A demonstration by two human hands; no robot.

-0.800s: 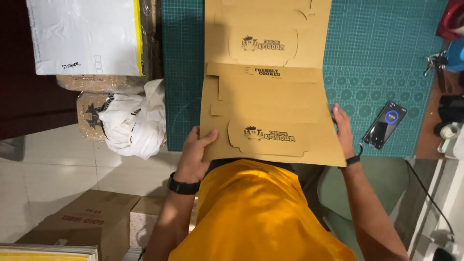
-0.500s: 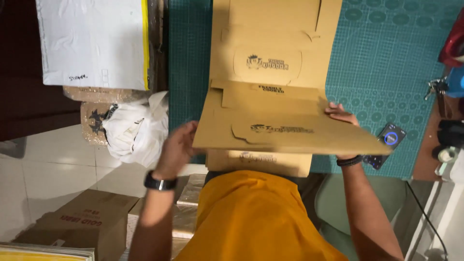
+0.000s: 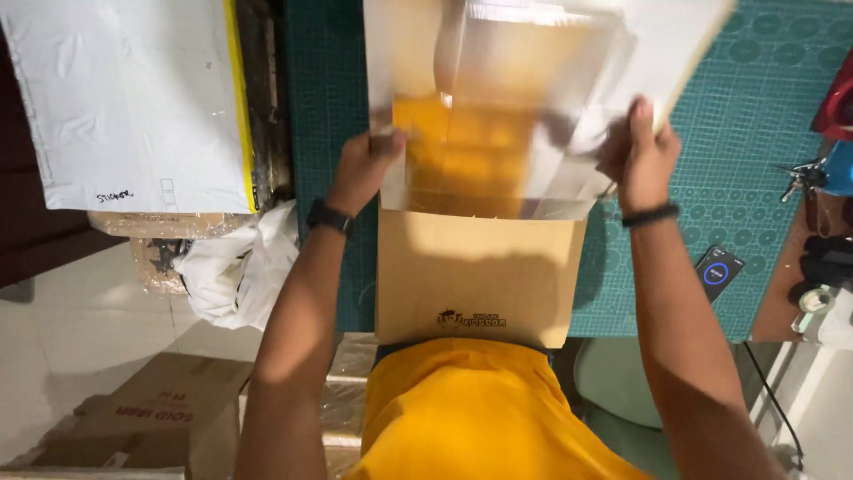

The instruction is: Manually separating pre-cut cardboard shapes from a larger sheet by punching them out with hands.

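Cardboard box blank [image 3: 480, 276] now lifted and unfolding, left hand [image 3: 364, 164] and right hand [image 3: 641, 156] grips pinching its blurred upper flaps

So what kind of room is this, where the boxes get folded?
Probably a small packing workroom. A green cutting mat covers the table, both hands fold a flat cardboard box, white mailer bags lie stacked at the side, and a cardboard carton sits on the floor.

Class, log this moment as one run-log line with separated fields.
left hand: grips left edge of cardboard box blank | right hand: grips right edge | blank: upper part lifted, blurred | surface: green cutting mat
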